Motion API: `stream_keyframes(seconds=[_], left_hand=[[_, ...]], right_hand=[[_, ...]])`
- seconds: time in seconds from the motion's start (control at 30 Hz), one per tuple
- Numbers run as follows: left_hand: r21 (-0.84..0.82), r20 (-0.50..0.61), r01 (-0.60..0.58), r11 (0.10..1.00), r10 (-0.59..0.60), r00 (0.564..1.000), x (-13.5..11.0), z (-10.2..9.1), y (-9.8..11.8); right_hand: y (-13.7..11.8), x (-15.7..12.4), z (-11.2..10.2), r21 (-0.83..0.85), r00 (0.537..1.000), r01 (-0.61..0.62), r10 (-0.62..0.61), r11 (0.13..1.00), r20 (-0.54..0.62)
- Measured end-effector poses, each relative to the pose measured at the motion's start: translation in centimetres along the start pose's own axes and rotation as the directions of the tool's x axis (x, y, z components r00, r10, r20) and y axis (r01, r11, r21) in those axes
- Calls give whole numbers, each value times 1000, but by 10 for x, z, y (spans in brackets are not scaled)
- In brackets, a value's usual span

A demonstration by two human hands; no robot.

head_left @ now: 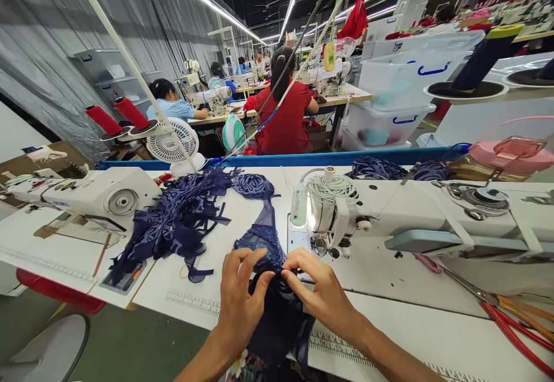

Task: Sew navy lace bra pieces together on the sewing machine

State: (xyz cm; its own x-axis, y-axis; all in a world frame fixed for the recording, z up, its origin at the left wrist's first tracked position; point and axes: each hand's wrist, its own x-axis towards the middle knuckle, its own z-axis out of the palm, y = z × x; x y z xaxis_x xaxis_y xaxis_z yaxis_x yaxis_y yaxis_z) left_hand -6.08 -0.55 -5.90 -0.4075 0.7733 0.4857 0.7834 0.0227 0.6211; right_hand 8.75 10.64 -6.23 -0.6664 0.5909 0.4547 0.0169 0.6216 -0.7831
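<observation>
A navy lace bra (pixel 259 240) lies at the table's front edge, left of the sewing machine head (pixel 331 214). One patterned cup rests farther back on the white table, and darker fabric hangs over the edge toward me. My left hand (pixel 242 287) is closed on the bra's near part, thumb and fingers curled at the fabric. Close beside it, my right hand (pixel 320 292) pinches the same dark edge between thumb and fingertips. The exact bit under the fingertips is partly hidden. Both hands are just in front of the machine's needle area.
A heap of navy lace pieces (pixel 177 214) lies to the left, by a second sewing machine (pixel 104 197). Scissors (pixel 489 295) with red and orange handles lie at right. A white fan (pixel 173 142) stands behind. Two people sit at machines beyond the blue edge (pixel 329 157).
</observation>
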Motion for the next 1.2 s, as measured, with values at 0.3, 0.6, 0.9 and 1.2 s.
stream_keyframes(seconds=[0.3, 0.6, 0.9, 1.2], left_hand=[[10, 167, -146, 989, 143, 976, 9, 4, -4], [0, 149, -243, 970, 240, 959, 10, 6, -3], [-43, 58, -266, 963, 268, 962, 9, 9, -3], [-56, 38, -235, 970, 237, 971, 9, 10, -4]], right_hand=[[2, -6, -1, 25, 998, -12, 10, 1000, 55], [9, -3, -6, 281, 912, -407, 372, 869, 172], [2, -3, 0, 274, 970, -244, 232, 930, 79], [5, -5, 1, 280, 984, -176, 167, 944, 54]])
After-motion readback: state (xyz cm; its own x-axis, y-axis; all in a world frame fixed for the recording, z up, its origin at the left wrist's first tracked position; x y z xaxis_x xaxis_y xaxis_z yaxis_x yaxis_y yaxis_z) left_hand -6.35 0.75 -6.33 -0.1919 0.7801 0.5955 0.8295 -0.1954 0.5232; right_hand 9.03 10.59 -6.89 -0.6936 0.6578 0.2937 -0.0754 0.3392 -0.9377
